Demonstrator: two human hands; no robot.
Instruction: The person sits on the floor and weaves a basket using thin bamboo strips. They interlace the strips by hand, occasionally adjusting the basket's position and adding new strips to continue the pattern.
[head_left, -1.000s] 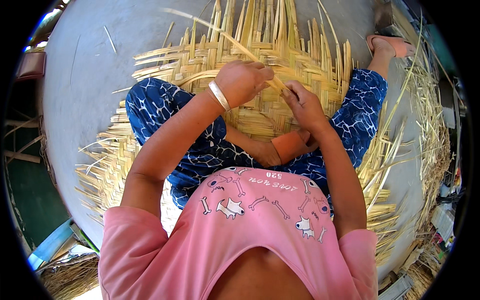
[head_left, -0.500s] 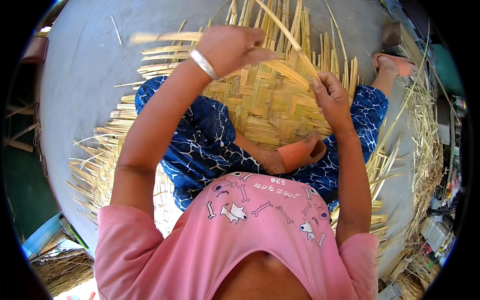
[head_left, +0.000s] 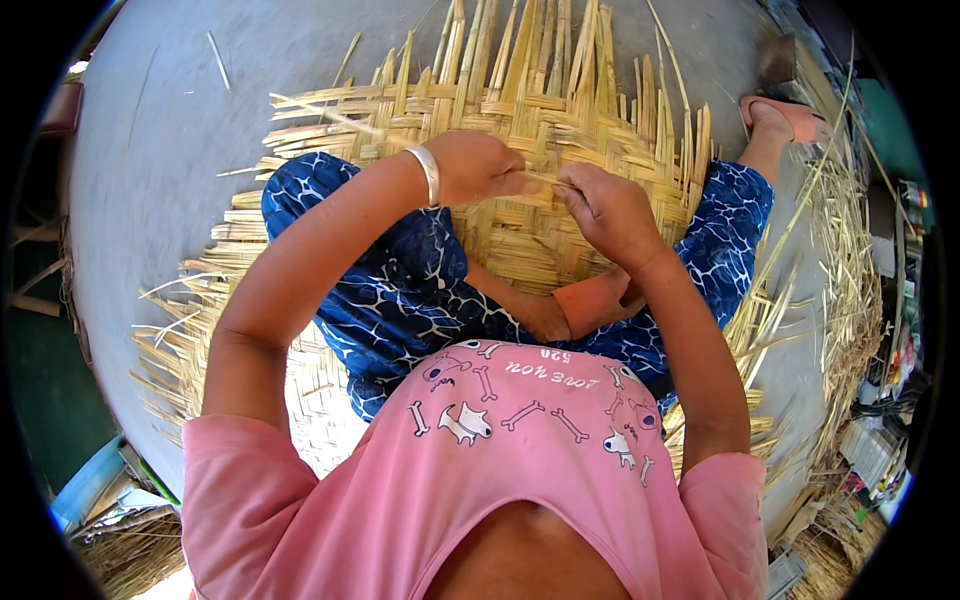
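1. In the head view, a person sits cross-bent over a woven mat (head_left: pixel 640 150) that is spread on a grey floor (head_left: pixel 165 120); loose strip ends fan out along its far and left edges.
2. The right hand (head_left: pixel 605 210) pinches a pale strip (head_left: pixel 543 180) between thumb and fingers, over the middle of the mat.
3. The left hand (head_left: pixel 485 170), just beside it, curls around the same strip; its fingertips are blurred, so how firmly they grip cannot be told. A silvery bracelet (head_left: pixel 428 175) circles that wrist.
4. The strip is stretched across the short gap between the hands, above the weave.
5. The person wears a pink shirt (head_left: pixel 480 490) and blue trousers (head_left: pixel 385 270) with white lines. The left leg is folded inward, its orange sandal (head_left: pixel 592 305) near the right forearm; the right leg reaches outward, its sandal (head_left: pixel 790 118) beyond the mat's far right corner.
6. Loose straw (head_left: pixel 850 320) lies heaped along the right side. A thin stalk (head_left: pixel 218 60) lies on the floor at the upper left, well apart from the mat.
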